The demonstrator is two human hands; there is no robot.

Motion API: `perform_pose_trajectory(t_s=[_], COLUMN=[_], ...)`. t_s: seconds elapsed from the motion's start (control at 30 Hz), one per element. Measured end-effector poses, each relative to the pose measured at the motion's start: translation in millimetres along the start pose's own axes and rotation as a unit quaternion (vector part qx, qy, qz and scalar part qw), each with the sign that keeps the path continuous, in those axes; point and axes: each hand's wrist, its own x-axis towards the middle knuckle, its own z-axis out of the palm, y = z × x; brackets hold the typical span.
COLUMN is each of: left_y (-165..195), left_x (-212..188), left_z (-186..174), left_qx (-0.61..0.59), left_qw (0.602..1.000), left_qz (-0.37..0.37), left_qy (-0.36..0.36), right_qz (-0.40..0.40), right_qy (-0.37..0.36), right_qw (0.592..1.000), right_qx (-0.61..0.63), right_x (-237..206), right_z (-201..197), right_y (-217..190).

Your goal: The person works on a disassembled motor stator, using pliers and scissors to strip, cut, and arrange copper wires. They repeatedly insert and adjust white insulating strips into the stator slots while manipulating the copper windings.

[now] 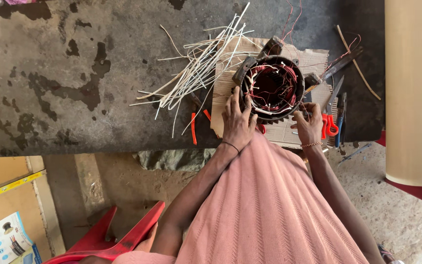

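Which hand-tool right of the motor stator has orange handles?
The scissors, lying just right of the right hand; the pliers beside them have dark blue grips.

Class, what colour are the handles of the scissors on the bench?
Red-orange scissors handles, seen in the head view.

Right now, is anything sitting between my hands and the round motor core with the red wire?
Nothing visible. Your left hand already rests on the near left rim of the motor core, and your right hand is at its near right edge. The white strips and scissors lie off to the sides.
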Motion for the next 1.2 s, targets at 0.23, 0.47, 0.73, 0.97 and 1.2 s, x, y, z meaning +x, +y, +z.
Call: perform_pose_trajectory(t_s=[0.23, 0.47, 0.73, 0.97, 1.2], left_y=[1.8, 36.6, 57.8, 55.6, 51.4], left_x=[-4.8, 8.6, 36.2, -4.2, -1.8], left_z=[-38.6, -51.0, -29.0, -12.3, 59.8], left_qx=[-0.111, -0.125, -0.112, -0.212, -0.311], left_qw=[0.989, 0.977, 0.985, 0.958, 0.898], left_qz=[0.019, 0.081, 0.116, 0.011, -0.184], left_qy=[0.092, 0.153, 0.059, 0.196, 0.252], right_qz=[0.010, 0.050, 0.030, 0.001, -0.137], right_qy=[-0.014, -0.052, -0.069, 0.005, -0.061], right_qw=[1.000, 0.997, 0.997, 1.000, 0.988], right_qx=[0.005, 0.034, -0.002, -0.013, 0.026], right_x=[1.8, -17.0, -6.8, 25.0, 124.9], right_z=[-10.5, -20.0, -37.8, -57.9, -46.7], right_y=[-2.8, 4.0, 6.3, -0.8, -27.0])
